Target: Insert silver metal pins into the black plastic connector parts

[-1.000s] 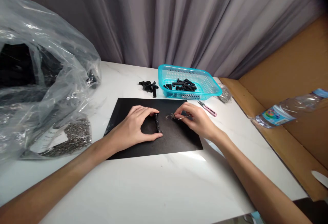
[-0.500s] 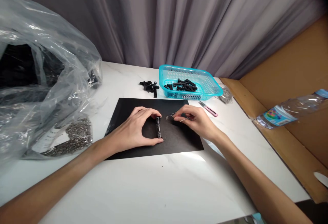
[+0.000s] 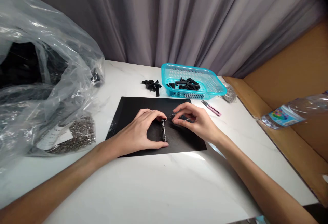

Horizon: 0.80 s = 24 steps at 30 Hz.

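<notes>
My left hand (image 3: 143,128) grips a narrow black plastic part (image 3: 164,130) by its two ends, between thumb and fingers, just over the black mat (image 3: 133,106). A pale strip runs along the part's face. Right of it, my right hand (image 3: 196,120) reaches over a small loose pile of tiny shiny metal pieces (image 3: 171,115). Its thumb and forefinger are slightly apart there. A thin metal rod (image 3: 186,119) is tucked under the fingers of that hand; most of it is hidden.
Behind the mat stands a turquoise basket (image 3: 220,89) with several black parts, more black parts (image 3: 152,86) beside it. Pink-handled snips (image 3: 212,108) lie right. Plastic bags (image 3: 77,135) fill the left, one holding metal pieces. A bottle (image 3: 284,114) leans by cardboard (image 3: 289,63).
The right thumb and forefinger have parted a little over the metal pieces. My left hand still holds the black part. The whole view has shifted slightly.
</notes>
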Available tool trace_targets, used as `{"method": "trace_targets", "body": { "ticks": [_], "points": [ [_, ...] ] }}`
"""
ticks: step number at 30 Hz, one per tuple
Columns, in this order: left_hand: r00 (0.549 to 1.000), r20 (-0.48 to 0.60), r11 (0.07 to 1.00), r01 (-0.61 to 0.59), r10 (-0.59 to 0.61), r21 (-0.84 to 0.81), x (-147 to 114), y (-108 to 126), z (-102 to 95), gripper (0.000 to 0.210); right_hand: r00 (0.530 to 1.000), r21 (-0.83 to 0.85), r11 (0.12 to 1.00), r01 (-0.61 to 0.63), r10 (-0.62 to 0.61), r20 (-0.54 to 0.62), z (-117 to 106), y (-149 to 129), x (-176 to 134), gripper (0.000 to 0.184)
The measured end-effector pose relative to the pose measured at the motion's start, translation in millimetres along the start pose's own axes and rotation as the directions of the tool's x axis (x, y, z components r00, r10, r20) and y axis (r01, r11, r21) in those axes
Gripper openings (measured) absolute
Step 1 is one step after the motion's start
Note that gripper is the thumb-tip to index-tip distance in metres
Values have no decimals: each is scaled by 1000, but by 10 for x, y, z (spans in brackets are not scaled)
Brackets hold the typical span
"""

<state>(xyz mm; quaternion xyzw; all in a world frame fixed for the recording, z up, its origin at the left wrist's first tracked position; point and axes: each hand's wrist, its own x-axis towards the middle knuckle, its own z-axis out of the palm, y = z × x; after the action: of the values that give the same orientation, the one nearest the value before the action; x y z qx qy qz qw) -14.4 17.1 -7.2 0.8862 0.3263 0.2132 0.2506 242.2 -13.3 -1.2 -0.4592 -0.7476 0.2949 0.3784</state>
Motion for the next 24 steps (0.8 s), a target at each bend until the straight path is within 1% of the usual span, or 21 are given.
{"method": "trace_targets", "body": {
  "ticks": [2, 5, 7, 10, 13, 17, 19, 22, 24],
  "points": [
    [1000, 19, 1000, 8, -8, 13, 0, 14, 8, 67, 999, -24, 999, 39, -40, -9, 6, -7, -7, 13],
    [1000, 15, 999, 6, -7, 44, 6, 11, 14, 69, 992, -89, 988, 122, -123, -10, 9, -9, -13, 5],
    [1000, 7, 999, -6, 6, 53, 13, 1, 14, 70, 986, -123, 978, 167, -167, 6, 10, -2, -11, 6],
    [1000, 2, 998, -26, 26, 54, 22, -1, 12, 70, 978, -151, 967, 207, -205, 30, 17, 5, -7, 14],
    [999, -2, 998, -32, 32, 58, 25, 16, 6, 69, 979, -147, 968, 203, -203, 13, 42, -20, -14, 17],
    [1000, -2, 999, 12, -12, 53, 24, 39, 6, 68, 987, -133, 981, 140, -149, -60, 102, -84, -32, 11],
    [999, -6, 998, 40, -40, 42, 24, 41, 14, 69, 987, -147, 979, 144, -153, -50, 132, -101, -32, 9],
    [999, -19, 998, 50, -50, 26, 25, 38, 29, 68, 986, -152, 975, 160, -166, -26, 172, -96, -22, 12],
    [999, -23, 998, 49, -48, 25, 23, 35, 35, 68, 987, -151, 977, 153, -160, -35, 196, -86, -17, 13]
  ]
}}
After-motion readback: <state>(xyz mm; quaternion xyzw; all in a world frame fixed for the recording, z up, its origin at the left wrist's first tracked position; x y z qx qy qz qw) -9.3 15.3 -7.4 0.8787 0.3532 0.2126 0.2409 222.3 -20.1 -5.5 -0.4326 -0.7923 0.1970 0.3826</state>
